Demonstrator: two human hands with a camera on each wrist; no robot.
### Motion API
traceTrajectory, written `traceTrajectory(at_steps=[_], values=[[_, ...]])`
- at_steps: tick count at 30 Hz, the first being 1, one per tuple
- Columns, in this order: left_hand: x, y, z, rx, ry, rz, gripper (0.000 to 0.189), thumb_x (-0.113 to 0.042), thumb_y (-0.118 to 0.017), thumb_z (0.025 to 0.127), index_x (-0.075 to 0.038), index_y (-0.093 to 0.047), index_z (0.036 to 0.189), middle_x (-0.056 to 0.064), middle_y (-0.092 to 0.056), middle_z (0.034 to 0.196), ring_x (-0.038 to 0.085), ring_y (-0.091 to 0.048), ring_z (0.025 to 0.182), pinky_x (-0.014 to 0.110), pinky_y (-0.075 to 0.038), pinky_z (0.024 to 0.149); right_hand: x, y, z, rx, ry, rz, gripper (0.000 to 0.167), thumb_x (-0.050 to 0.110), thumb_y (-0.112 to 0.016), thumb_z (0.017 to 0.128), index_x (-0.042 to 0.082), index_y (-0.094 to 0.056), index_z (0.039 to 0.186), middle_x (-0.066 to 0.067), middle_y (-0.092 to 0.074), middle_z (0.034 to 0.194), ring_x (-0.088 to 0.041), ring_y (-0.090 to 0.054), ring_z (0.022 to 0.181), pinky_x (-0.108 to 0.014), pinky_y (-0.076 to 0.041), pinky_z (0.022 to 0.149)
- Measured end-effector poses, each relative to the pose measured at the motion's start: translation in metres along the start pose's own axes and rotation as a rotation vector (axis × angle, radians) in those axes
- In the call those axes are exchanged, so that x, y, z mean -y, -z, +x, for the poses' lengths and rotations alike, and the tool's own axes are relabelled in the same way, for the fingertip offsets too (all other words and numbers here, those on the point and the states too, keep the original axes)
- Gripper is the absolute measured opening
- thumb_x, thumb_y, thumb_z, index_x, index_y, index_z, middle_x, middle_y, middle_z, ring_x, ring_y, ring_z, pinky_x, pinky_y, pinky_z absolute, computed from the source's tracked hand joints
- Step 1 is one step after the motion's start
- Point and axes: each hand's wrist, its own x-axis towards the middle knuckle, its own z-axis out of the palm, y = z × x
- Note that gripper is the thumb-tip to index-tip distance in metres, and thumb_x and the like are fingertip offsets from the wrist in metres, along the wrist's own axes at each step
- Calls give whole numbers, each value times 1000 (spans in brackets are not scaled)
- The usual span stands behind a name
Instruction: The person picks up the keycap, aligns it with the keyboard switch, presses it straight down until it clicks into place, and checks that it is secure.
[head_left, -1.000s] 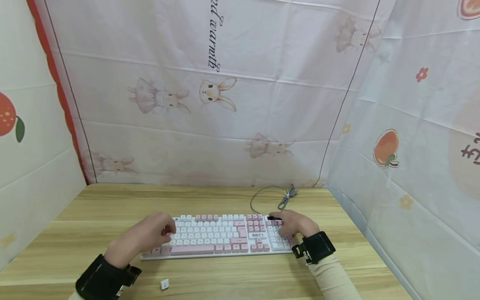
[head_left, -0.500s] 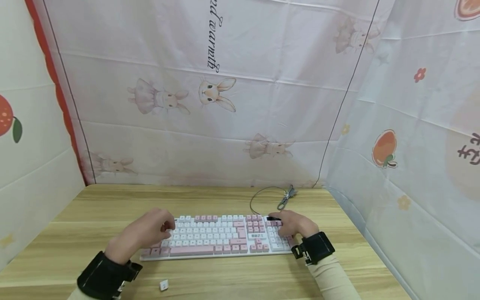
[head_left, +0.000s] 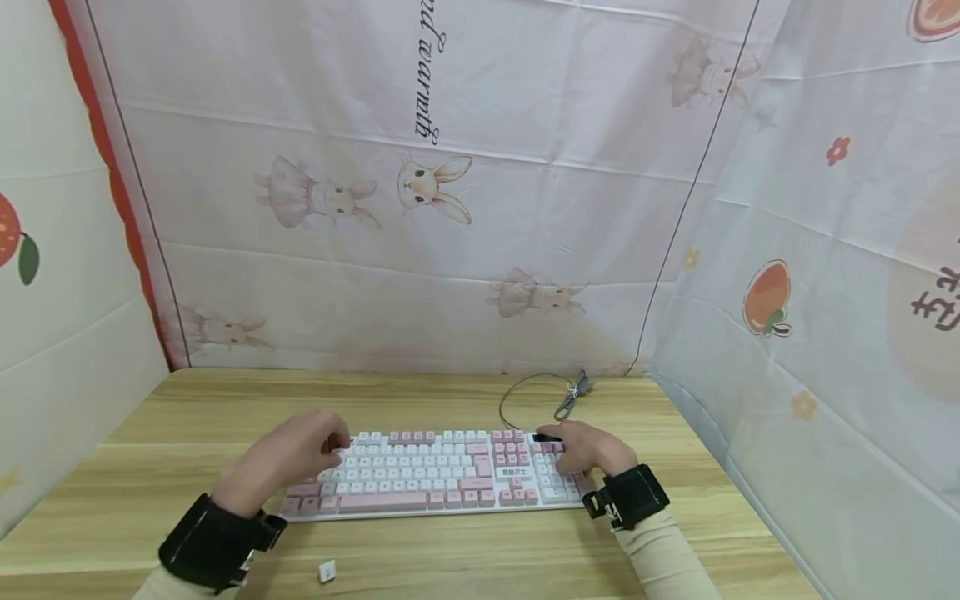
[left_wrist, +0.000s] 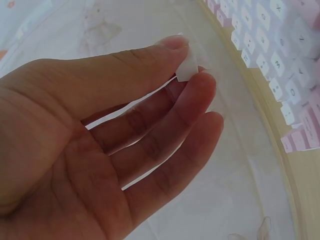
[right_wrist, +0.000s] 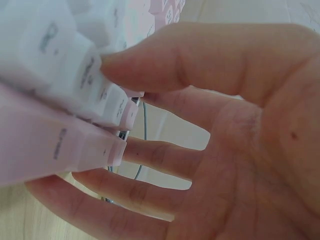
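My left hand (head_left: 287,457) is over the left end of a pink and white keyboard (head_left: 408,462). Between its thumb and fingertips it pinches a small white keycap (left_wrist: 188,69), partly hidden by the thumb; the other fingers bend loosely below. At the keyboard's right end, my right hand (head_left: 596,450) grips the edge. In the right wrist view its thumb (right_wrist: 145,65) lies on the white number keys, while the other fingers reach around the edge and are partly hidden by it. Another white keycap (head_left: 327,571) lies loose on the table in front of the keyboard.
A grey cable (head_left: 573,396), bundled with a tie, lies behind the keyboard on the wooden table (head_left: 450,558). Printed cloth (head_left: 480,250) hangs at the back and along both sides. Black straps with cameras sit on both wrists.
My left hand has risen slightly and moved toward the back over the keyboard's left end, still pinching the keycap. My right hand and the keyboard have stayed nearly in place.
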Motion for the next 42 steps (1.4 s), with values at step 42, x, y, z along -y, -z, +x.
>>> traceTrajectory(at_steps=[42], values=[[15,-5,23,-19,36,1,15,5,-76,86,-5,-75,97,6,-70,92,17,-58,81,38,-55,74,1,3,0,0,30,-23,80,-7,-66,78,16,-50,153,-15,-59,133,-16,-56,63,-34,-56,56]])
